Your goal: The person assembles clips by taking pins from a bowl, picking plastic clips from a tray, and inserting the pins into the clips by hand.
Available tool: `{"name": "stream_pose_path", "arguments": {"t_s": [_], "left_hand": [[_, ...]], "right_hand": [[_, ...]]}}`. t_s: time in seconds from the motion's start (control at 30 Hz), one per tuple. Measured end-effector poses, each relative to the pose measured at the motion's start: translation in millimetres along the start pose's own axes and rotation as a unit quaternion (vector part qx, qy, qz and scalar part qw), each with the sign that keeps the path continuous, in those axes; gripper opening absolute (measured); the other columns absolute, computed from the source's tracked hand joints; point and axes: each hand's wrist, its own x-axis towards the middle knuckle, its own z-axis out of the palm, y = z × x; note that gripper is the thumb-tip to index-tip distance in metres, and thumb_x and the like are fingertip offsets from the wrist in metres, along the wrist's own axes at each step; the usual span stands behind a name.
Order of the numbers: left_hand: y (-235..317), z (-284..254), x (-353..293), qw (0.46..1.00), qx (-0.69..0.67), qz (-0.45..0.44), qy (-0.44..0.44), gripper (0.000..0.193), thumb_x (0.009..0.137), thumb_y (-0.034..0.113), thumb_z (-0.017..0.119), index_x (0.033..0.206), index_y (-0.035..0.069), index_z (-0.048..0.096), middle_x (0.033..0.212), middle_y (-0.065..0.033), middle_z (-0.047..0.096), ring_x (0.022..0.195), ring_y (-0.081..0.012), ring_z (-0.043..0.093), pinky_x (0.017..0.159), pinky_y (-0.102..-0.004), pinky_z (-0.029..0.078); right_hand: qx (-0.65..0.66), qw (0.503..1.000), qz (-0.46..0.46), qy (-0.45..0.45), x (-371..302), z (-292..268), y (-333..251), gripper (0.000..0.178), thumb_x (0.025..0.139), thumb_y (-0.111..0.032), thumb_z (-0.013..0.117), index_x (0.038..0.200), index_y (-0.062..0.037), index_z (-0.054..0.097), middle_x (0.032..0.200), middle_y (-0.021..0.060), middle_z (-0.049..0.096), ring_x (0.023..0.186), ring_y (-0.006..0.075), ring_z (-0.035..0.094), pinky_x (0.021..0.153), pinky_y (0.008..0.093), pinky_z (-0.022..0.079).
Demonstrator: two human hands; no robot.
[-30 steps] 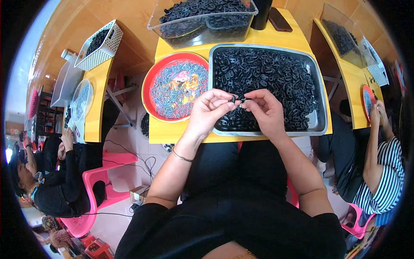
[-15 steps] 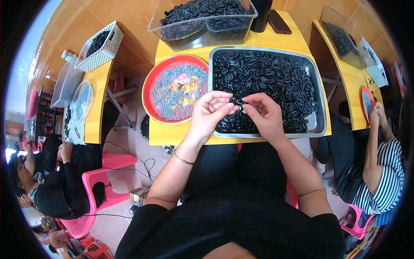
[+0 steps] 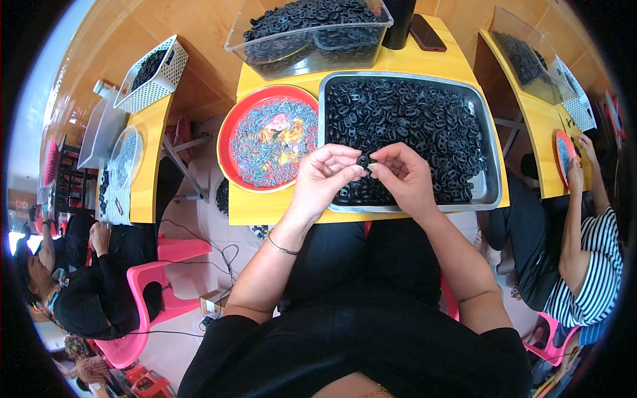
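Between my two hands, over the near edge of the metal tray, is a small black plastic piece with holes. My left hand pinches it from the left with thumb and forefinger. From the other side my right hand grips it with thumb and fingertips. Whether a smaller part is also between the fingers is hidden. Many similar black plastic pieces fill the tray below. Left of the tray, a red round plate holds many small, thin metallic pins.
A clear bin of black pieces stands at the back of the yellow table, near a dark cylinder and a phone. Co-workers sit at side tables left and right. Pink chairs and cables are at lower left.
My fingertips have drawn closer around the black piece, and the small shiny bit seen beside it no longer shows. The right-hand co-worker's hands have moved apart.
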Motion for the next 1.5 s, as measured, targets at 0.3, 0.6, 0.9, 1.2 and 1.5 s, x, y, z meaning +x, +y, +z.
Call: {"name": "stream_pose_path", "arguments": {"t_s": [0.3,0.6,0.9,1.2,1.5], "left_hand": [[-1,0,-1,1.0,-0.006,0.002,-0.009,0.02,0.08,-0.004,0.061,0.1,-0.001,0.058,0.088,-0.008,0.065,0.08,-0.0121,0.063,0.07,-0.0221,0.052],[-1,0,-1,1.0,0.012,-0.008,-0.016,0.018,0.08,-0.004,0.061,0.098,-0.002,0.059,0.089,-0.0094,0.065,0.081,-0.0132,0.064,0.072,-0.0235,0.053],[3,-1,-3,0.997,-0.043,-0.059,-0.01,0.016,0.082,0.0,0.061,0.098,0.0,0.06,0.089,-0.0054,0.064,0.081,-0.0108,0.061,0.072,-0.0234,0.051],[11,-6,-1,0.991,-0.069,-0.099,-0.054,0.035,0.082,-0.001,0.061,0.113,0.003,0.044,0.078,-0.0053,0.061,0.072,-0.0099,0.059,0.066,-0.0211,0.047],[9,-9,-2,0.986,-0.058,-0.137,-0.076,0.033,0.082,0.001,0.062,0.11,0.004,0.046,0.079,-0.0062,0.063,0.071,-0.0102,0.06,0.063,-0.0205,0.047]], "right_hand": [[0.016,1.0,0.017,-0.007,0,0,-2,0.013,0.08,0.001,0.062,0.091,-0.0002,0.056,0.082,0.004,0.061,0.074,0.0076,0.059,0.066,0.021,0.049],[0.033,0.999,0.029,-0.013,-1,-2,3,0.012,0.079,0.0,0.064,0.089,-0.0007,0.057,0.082,0.0029,0.061,0.073,0.0058,0.058,0.065,0.02,0.047],[0.01,1.0,-0.011,-0.017,-1,2,-5,0.029,0.074,-0.004,0.069,0.101,-0.0038,0.06,0.079,0.0005,0.056,0.069,0.0055,0.054,0.061,0.0198,0.045],[-0.125,0.985,-0.077,-0.096,2,-1,-6,0.029,0.07,-0.005,0.073,0.098,-0.0046,0.065,0.08,0.0001,0.051,0.063,0.0049,0.047,0.055,0.0186,0.037],[-0.159,0.981,-0.067,-0.083,-1,-1,-3,0.024,0.068,-0.013,0.075,0.089,-0.0067,0.066,0.066,0.0008,0.052,0.056,0.008,0.05,0.052,0.0215,0.04]]}}
